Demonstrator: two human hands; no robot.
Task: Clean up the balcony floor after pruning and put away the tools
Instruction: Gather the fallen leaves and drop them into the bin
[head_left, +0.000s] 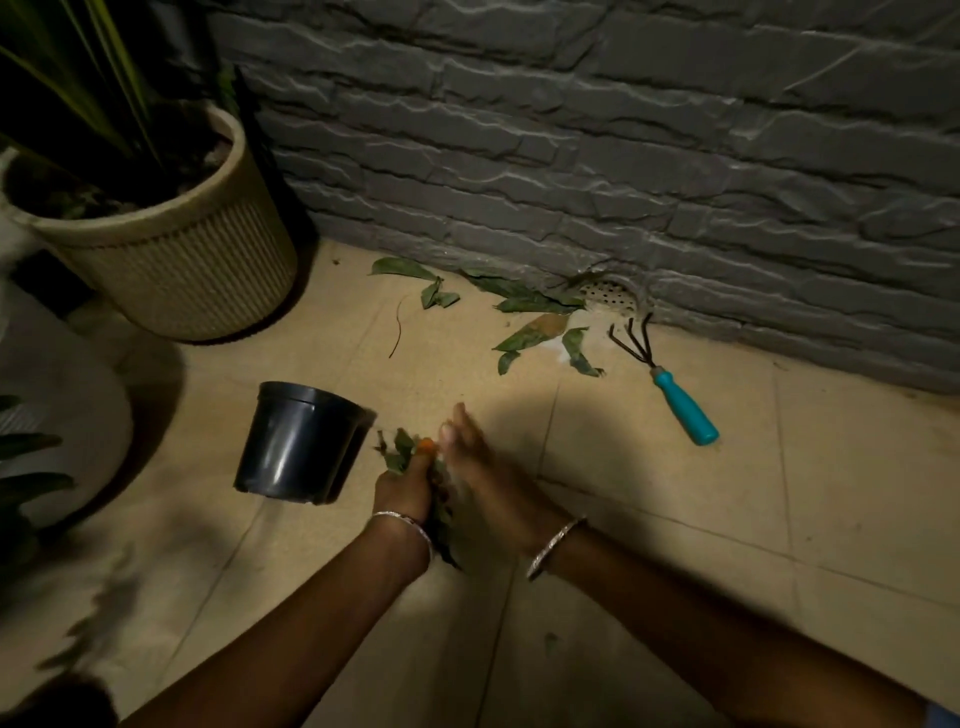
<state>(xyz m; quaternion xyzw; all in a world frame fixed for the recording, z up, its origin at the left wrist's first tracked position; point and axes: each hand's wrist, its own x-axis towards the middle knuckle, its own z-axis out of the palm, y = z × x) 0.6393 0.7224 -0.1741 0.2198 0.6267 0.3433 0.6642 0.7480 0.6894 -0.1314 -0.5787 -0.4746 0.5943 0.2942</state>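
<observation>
My left hand (402, 488) grips a bunch of green leaf cuttings (397, 453) just above the beige tiled floor. My right hand (480, 475), blurred, presses its straight fingers against the same bunch from the right. An empty black plastic pot (296, 441) lies tipped on its side just left of my hands. Several loose leaves (524, 304) lie scattered along the foot of the wall. A small hand rake with a teal handle (683, 410) lies on the floor to the right of them.
A large cream ribbed planter (176, 260) with a leafy plant stands at the back left. A dark grey stone wall (623, 156) borders the floor, with a perforated drain cover (608, 293) at its base. Another white pot (78, 395) and foliage sit at the left edge.
</observation>
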